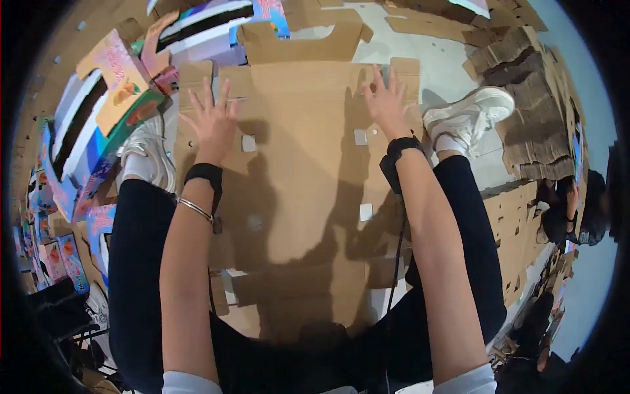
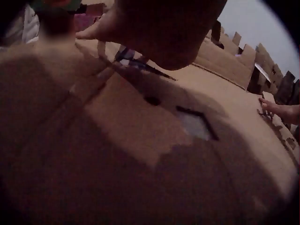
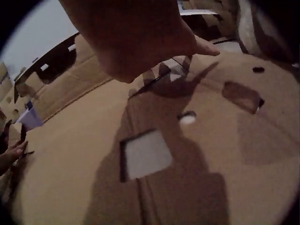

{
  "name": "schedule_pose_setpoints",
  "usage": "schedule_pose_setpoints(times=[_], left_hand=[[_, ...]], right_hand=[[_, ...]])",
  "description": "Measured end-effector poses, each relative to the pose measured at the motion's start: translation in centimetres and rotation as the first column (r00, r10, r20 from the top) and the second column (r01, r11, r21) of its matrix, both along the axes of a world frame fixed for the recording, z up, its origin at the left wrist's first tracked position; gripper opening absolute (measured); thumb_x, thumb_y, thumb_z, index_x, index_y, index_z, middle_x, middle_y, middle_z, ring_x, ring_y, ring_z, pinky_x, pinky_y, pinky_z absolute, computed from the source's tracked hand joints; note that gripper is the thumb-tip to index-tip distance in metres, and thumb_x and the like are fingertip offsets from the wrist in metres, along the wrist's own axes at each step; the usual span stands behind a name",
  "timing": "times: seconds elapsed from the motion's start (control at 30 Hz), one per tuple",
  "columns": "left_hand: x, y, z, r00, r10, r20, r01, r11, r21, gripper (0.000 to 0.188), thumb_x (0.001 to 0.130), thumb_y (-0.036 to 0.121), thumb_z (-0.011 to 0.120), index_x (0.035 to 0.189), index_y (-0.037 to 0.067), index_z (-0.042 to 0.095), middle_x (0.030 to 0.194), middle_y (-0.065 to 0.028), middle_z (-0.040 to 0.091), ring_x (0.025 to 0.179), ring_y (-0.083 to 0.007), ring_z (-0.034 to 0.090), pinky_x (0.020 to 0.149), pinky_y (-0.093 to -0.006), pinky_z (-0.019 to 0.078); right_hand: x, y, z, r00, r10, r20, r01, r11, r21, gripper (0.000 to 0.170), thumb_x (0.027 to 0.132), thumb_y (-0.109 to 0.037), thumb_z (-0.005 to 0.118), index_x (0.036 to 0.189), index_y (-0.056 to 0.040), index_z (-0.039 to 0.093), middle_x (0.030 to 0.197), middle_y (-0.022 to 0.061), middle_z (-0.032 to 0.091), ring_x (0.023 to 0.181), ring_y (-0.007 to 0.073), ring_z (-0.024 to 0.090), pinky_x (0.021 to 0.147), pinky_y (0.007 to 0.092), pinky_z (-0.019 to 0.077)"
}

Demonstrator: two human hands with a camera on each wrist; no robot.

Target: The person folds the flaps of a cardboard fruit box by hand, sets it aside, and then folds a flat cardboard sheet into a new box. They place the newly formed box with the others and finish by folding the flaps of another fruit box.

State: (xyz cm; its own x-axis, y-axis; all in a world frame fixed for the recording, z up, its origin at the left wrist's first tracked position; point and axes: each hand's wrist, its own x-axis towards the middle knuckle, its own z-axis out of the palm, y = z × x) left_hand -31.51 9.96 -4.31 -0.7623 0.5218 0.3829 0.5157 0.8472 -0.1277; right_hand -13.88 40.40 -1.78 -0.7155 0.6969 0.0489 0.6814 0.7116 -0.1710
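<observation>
A large flat cardboard blank (image 1: 302, 164) with square cut-outs and fold lines lies on the floor between the person's legs. Over its far left part the left hand (image 1: 215, 125) is spread, fingers straight and pointing away. The right hand (image 1: 388, 105) lies likewise at the far right, fingers spread near a slot by the edge. Neither hand grips anything. In the right wrist view a square hole (image 3: 147, 154) shows in the board below the right hand (image 3: 136, 47). The left wrist view shows the left hand (image 2: 159, 33) over the board beside another square hole (image 2: 194, 125).
Printed fruit boxes (image 1: 125, 92) stand at the left. Stacked brown cardboard blanks (image 1: 535, 111) lie at the right. White shoes (image 1: 469, 115) flank the board. A raised flap (image 1: 298, 43) stands at its far edge. Another person (image 1: 584, 203) is at the far right.
</observation>
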Motion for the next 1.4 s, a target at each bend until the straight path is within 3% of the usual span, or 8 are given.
schedule_pose_setpoints(times=[0.4,0.5,0.6,0.73,0.87,1.07,1.33,1.4], left_hand=[[0.3,-3.3,-3.5,0.959,0.057,0.278,-0.115,0.974,0.198,0.055,0.095,0.043,0.043,0.146,0.036,0.025,0.155,-0.0081,0.016,0.141,-0.0380,0.016,0.100,-0.0726,0.0127],[3.8,-8.1,-1.9,0.961,0.142,0.239,-0.231,0.884,0.406,0.060,0.087,0.026,0.056,0.141,0.015,0.034,0.144,-0.0184,0.032,0.131,-0.0421,0.031,0.104,-0.0590,0.0251],[5.6,-12.5,-0.7,0.924,0.128,0.361,-0.305,0.817,0.489,0.053,0.082,0.017,0.061,0.129,0.000,0.042,0.125,-0.0217,0.048,0.115,-0.0409,0.047,0.096,-0.0450,0.0397],[7.0,-13.9,1.0,0.649,0.286,0.705,-0.618,0.738,0.270,0.039,0.083,0.022,0.062,0.115,0.003,0.051,0.110,-0.0213,0.059,0.101,-0.0395,0.057,0.085,-0.0450,0.0462],[8.4,-14.4,2.9,0.701,0.209,0.681,-0.584,0.716,0.382,0.028,0.085,0.024,0.061,0.103,0.004,0.057,0.097,-0.0201,0.065,0.089,-0.0402,0.061,0.077,-0.0463,0.0478],[11.2,-11.8,10.3,0.865,0.229,0.447,-0.461,0.717,0.523,0.025,0.085,0.029,0.061,0.090,0.005,0.063,0.085,-0.0194,0.065,0.084,-0.0405,0.061,0.068,-0.0459,0.0472],[12.5,-11.4,17.8,0.940,0.140,0.312,-0.333,0.572,0.749,0.026,0.087,0.027,0.064,0.086,0.001,0.060,0.071,-0.0126,0.063,0.066,-0.0257,0.061,0.065,-0.0352,0.0477],[12.1,-11.3,20.4,0.927,-0.314,0.207,-0.146,0.206,0.967,0.024,0.091,0.021,0.060,0.084,-0.002,0.058,0.072,-0.0062,0.061,0.068,-0.0127,0.056,0.066,-0.0260,0.0450]], right_hand=[[3.1,2.4,-5.5,0.981,-0.058,-0.184,0.039,0.993,-0.110,0.056,0.094,-0.045,0.041,0.146,-0.0275,0.027,0.153,0.0125,0.019,0.139,0.0375,0.018,0.106,0.0648,0.0171],[9.0,-0.5,-3.0,0.966,-0.219,-0.134,0.229,0.972,0.058,0.061,0.091,-0.036,0.050,0.144,-0.0137,0.029,0.150,0.0145,0.025,0.137,0.0346,0.024,0.109,0.0555,0.0217],[16.0,-0.3,-5.2,0.824,-0.264,-0.501,0.153,0.956,-0.252,0.062,0.089,-0.020,0.056,0.140,0.0019,0.028,0.145,0.0225,0.031,0.136,0.0369,0.026,0.111,0.0415,0.0228],[21.9,-1.0,-6.2,0.828,-0.483,-0.285,0.307,0.815,-0.490,0.057,0.085,-0.023,0.057,0.130,0.0072,0.041,0.128,0.0249,0.048,0.121,0.0339,0.044,0.102,0.0393,0.0338],[23.2,-0.9,-2.2,0.746,-0.605,-0.278,0.105,0.519,-0.848,0.040,0.079,-0.013,0.062,0.111,0.0093,0.057,0.095,0.0148,0.066,0.081,0.0211,0.063,0.072,0.0314,0.0483],[20.4,0.8,0.3,0.945,-0.087,-0.316,-0.211,0.579,-0.788,0.031,0.075,-0.011,0.069,0.102,0.0024,0.066,0.079,0.0059,0.066,0.072,0.0125,0.061,0.066,0.0275,0.0478],[21.8,0.3,11.5,0.877,-0.180,-0.446,-0.334,0.439,-0.834,0.040,0.079,-0.010,0.067,0.118,-0.0034,0.058,0.081,0.0034,0.065,0.067,0.0110,0.061,0.059,0.0250,0.0499],[22.1,0.5,13.2,0.863,-0.130,-0.488,-0.357,0.525,-0.772,0.043,0.083,-0.014,0.067,0.123,-0.0052,0.053,0.090,0.0043,0.065,0.076,0.0124,0.061,0.068,0.0269,0.0507]])
